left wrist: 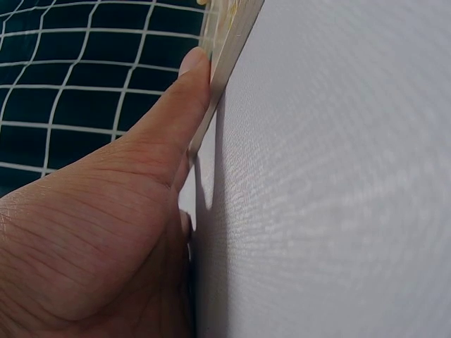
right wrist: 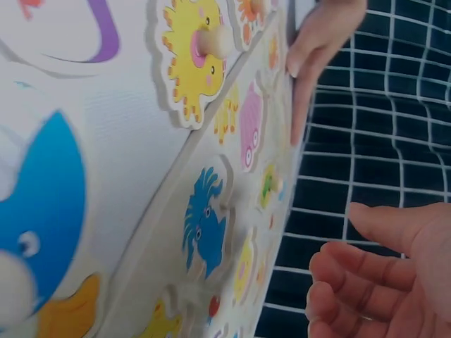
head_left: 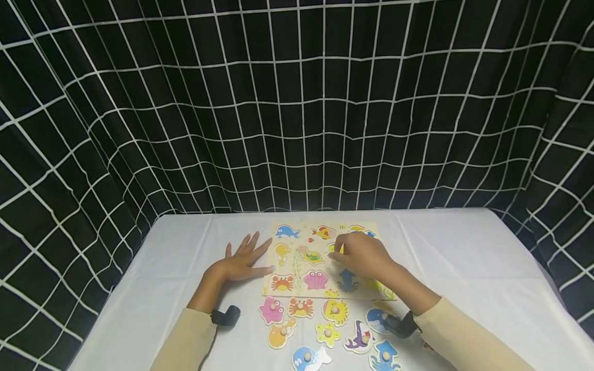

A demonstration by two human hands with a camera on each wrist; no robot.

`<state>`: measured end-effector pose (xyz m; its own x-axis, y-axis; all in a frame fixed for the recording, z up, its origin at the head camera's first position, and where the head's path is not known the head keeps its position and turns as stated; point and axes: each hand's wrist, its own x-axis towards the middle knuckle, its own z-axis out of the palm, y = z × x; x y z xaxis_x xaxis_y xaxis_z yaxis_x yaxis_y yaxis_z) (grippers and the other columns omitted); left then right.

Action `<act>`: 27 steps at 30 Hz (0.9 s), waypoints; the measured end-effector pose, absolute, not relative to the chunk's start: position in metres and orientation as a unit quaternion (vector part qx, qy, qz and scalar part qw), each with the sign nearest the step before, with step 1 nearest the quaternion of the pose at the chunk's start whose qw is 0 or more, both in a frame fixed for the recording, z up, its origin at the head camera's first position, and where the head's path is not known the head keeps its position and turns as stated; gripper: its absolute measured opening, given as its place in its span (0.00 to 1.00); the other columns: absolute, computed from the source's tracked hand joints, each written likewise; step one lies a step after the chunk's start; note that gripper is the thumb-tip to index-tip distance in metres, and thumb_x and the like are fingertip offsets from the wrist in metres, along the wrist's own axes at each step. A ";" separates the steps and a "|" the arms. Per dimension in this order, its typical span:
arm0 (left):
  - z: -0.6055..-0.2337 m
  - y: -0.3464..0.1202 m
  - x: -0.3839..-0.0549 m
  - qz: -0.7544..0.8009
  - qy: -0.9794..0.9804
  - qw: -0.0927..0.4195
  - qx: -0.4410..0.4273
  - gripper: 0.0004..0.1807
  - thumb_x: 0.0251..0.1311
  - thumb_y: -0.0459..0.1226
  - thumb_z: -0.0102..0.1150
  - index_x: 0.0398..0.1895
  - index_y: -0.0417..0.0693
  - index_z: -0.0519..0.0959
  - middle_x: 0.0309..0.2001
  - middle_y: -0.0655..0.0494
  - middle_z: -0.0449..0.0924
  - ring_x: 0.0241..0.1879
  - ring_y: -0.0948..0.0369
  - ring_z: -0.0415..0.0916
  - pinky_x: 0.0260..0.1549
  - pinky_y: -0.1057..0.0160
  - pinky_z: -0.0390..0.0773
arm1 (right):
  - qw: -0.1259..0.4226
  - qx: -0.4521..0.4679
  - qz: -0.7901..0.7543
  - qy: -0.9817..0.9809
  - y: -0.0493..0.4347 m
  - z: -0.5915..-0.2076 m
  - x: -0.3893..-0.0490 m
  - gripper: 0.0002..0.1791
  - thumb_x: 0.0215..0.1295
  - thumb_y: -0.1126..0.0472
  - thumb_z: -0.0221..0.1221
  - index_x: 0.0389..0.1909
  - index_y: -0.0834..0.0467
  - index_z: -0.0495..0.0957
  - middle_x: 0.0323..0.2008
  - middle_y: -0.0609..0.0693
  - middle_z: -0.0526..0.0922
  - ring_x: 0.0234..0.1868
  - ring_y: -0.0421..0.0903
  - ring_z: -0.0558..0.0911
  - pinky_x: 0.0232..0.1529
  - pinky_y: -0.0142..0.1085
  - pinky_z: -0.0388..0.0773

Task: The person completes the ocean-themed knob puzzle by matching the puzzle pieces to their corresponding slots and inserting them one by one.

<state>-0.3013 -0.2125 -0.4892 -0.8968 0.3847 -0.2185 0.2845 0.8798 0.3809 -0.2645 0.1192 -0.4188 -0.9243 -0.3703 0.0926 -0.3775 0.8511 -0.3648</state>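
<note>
The right hand [head_left: 362,252] is above the board [head_left: 303,229], fingers loosely bent, a modest gap between thumb and fingertips, nothing seen between them. The left hand [head_left: 238,263] has its fingers spread, the thumb touching the board's left edge. The turtle [head_left: 313,257] is in the board, just left of the right fingertips and right of the left thumb; the right hand is the nearer. Its long axis runs roughly left to right, slightly slanted. The loose crab [head_left: 300,309], starfish [head_left: 324,339] and squid [head_left: 384,359] lie on the body side of the right fingers; reaching any of these would, in my judgement, mean moving back toward the person. Board pale, with coloured sea animals; turtle green-shelled, with a round knob.
</note>
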 end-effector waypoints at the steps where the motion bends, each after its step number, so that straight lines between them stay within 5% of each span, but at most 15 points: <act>1: -0.490 -0.213 -0.301 0.171 0.959 0.145 0.174 0.50 0.62 0.69 0.52 0.82 0.65 0.49 0.83 0.49 0.32 0.81 0.47 0.25 0.70 0.31 0.24 | 0.009 0.190 0.191 -0.963 0.122 -0.418 -0.262 0.11 0.67 0.50 0.66 0.37 0.55 0.85 0.15 0.41 0.72 0.22 0.41 0.71 0.22 0.35 0.68; 10: -0.489 -0.213 -0.302 0.177 0.958 0.135 0.179 0.48 0.63 0.66 0.53 0.82 0.63 0.50 0.83 0.48 0.34 0.81 0.47 0.26 0.70 0.30 0.26 | 0.013 0.168 0.190 -0.967 0.148 -0.413 -0.245 0.10 0.66 0.51 0.68 0.38 0.54 0.85 0.26 0.43 0.80 0.27 0.42 0.74 0.27 0.36 0.72; 27: -0.507 -0.215 -0.308 0.178 0.960 0.128 0.176 0.53 0.57 0.74 0.50 0.82 0.67 0.48 0.83 0.52 0.31 0.81 0.50 0.23 0.70 0.32 0.23 | 0.007 0.171 0.206 -0.963 0.184 -0.425 -0.210 0.07 0.63 0.53 0.69 0.29 0.49 0.82 0.22 0.39 0.76 0.23 0.39 0.71 0.25 0.36 0.69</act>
